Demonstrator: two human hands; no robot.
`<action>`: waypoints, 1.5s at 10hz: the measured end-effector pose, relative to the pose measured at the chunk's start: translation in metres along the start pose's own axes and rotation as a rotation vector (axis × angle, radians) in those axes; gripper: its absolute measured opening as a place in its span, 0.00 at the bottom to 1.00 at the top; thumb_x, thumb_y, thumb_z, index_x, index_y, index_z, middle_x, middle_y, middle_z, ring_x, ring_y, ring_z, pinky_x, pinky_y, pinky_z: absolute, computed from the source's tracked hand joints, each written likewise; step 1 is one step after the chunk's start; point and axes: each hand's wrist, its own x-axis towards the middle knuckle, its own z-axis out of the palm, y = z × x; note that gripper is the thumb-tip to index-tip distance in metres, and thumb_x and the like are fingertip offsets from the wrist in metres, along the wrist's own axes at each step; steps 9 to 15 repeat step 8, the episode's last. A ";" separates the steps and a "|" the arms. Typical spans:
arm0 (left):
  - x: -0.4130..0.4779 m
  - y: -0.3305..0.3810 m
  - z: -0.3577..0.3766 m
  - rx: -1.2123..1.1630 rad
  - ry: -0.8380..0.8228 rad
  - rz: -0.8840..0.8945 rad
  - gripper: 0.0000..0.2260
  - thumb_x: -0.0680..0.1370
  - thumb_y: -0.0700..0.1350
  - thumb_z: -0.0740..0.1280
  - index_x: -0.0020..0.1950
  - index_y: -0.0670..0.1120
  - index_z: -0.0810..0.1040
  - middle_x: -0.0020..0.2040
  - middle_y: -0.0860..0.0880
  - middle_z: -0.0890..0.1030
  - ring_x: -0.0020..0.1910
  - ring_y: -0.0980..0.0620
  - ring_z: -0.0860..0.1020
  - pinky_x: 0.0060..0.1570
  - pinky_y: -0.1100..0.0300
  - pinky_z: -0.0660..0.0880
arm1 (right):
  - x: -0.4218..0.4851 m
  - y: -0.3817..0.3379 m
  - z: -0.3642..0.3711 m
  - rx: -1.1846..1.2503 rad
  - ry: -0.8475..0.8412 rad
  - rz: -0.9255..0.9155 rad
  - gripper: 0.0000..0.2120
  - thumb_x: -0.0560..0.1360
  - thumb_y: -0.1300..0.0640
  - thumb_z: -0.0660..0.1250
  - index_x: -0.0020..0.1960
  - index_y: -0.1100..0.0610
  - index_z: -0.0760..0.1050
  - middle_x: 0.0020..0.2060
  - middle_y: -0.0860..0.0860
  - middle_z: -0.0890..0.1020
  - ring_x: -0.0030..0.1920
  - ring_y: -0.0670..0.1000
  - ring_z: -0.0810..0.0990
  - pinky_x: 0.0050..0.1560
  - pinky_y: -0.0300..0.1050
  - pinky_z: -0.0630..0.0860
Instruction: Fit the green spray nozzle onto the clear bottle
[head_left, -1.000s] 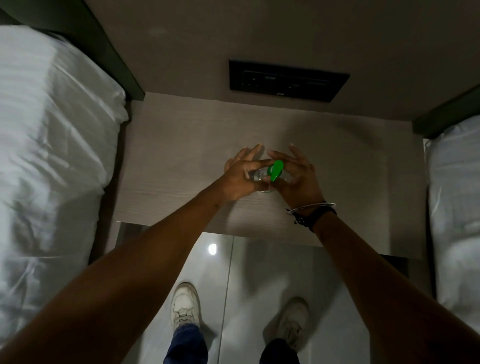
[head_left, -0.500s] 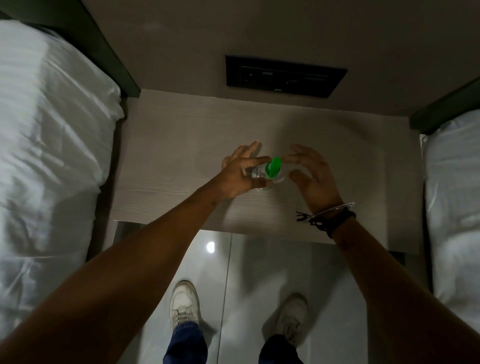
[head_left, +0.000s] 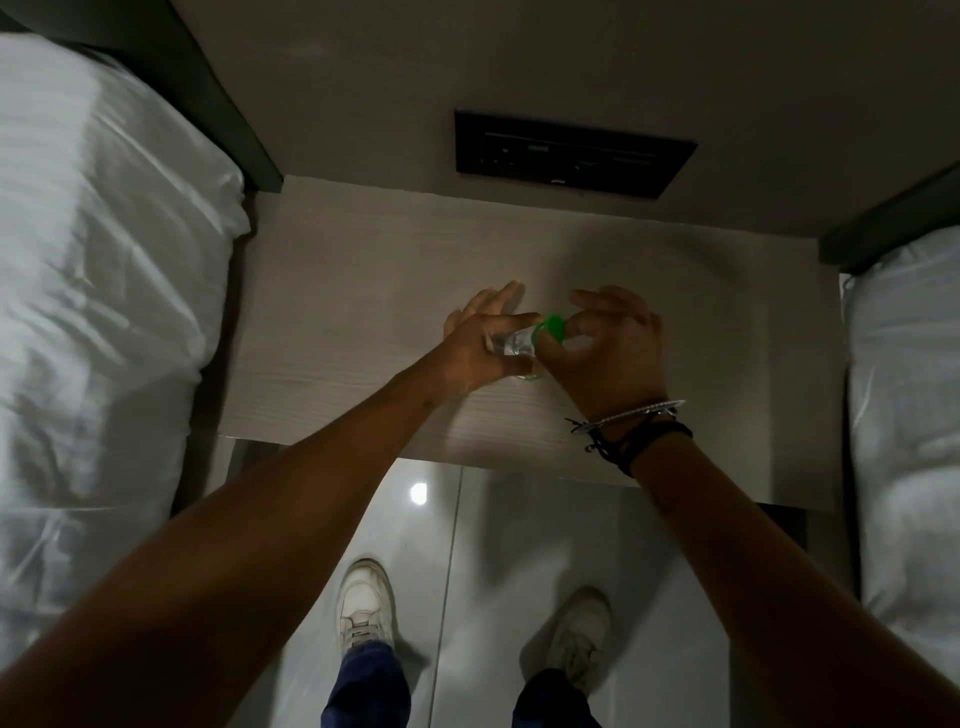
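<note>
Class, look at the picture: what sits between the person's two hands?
In the head view, the clear bottle with the green spray nozzle, between left hand and right hand.

Both hands meet over the middle of a pale wood-grain bedside table (head_left: 332, 291). The left hand (head_left: 475, 351) wraps around the clear bottle (head_left: 511, 343), which tilts with its top toward the right. The right hand (head_left: 613, 353) pinches the green spray nozzle (head_left: 553, 327) at the bottle's top between thumb and fingers, its other fingers raised. Bracelets (head_left: 631, 423), one silvery and some dark, circle the right wrist. A black switch panel (head_left: 571, 153) sits on the wall behind the table. White bedding (head_left: 98, 270) lies to the left, and more white bedding (head_left: 906, 395) to the right. Below, two white sneakers (head_left: 363, 605) and blue trouser legs stand on a glossy floor.
</note>
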 end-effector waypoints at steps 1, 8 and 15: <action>-0.001 0.004 -0.002 0.025 -0.016 -0.006 0.27 0.65 0.51 0.75 0.63 0.57 0.74 0.78 0.53 0.54 0.77 0.48 0.45 0.74 0.39 0.43 | 0.000 0.000 -0.002 -0.040 -0.040 0.041 0.13 0.67 0.45 0.70 0.37 0.55 0.82 0.57 0.52 0.82 0.67 0.55 0.71 0.67 0.66 0.61; -0.011 0.009 -0.015 0.133 -0.024 -0.010 0.39 0.64 0.51 0.77 0.70 0.63 0.61 0.79 0.49 0.46 0.77 0.46 0.42 0.73 0.39 0.41 | -0.010 -0.023 -0.015 -0.247 -0.041 0.141 0.28 0.69 0.30 0.54 0.31 0.53 0.74 0.49 0.51 0.83 0.65 0.55 0.70 0.68 0.68 0.57; -0.011 0.009 -0.015 0.133 -0.024 -0.010 0.39 0.64 0.51 0.77 0.70 0.63 0.61 0.79 0.49 0.46 0.77 0.46 0.42 0.73 0.39 0.41 | -0.010 -0.023 -0.015 -0.247 -0.041 0.141 0.28 0.69 0.30 0.54 0.31 0.53 0.74 0.49 0.51 0.83 0.65 0.55 0.70 0.68 0.68 0.57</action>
